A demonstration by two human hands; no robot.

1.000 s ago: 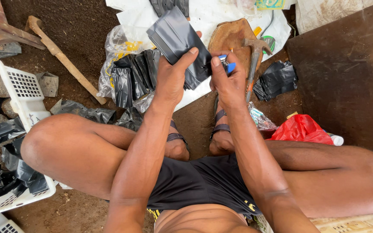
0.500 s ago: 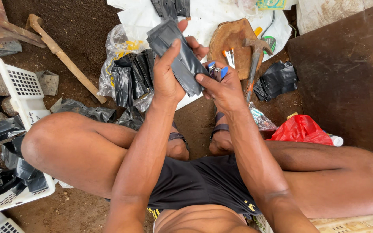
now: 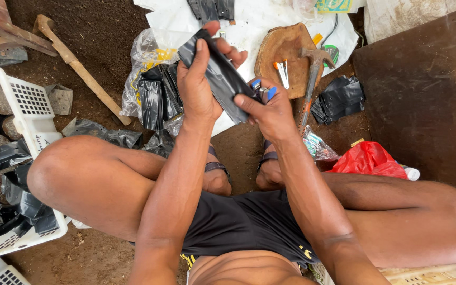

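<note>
Gripping a black plastic bag [image 3: 220,79] above your knees, your left hand [image 3: 199,87] wraps its upper end while your right hand [image 3: 270,108] pinches the lower end alongside a small blue tool [image 3: 264,91]. Just beyond lie a wooden block [image 3: 281,50] and a hammer [image 3: 312,68]; a white basket [image 3: 22,105] sits at your left.

clear bag of black sleeves [image 3: 151,87] left | red bag [image 3: 368,158] right | green-yellow label [image 3: 333,5] top

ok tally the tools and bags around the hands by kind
black bag in both hands: 1
hammer: 1
wood block: 1
red bag: 1
clear bag of black bags: 1
loose black bag pile: 1
white basket: 1
wooden handle: 1
total: 8
The left hand and right hand both grip the black bag.
</note>
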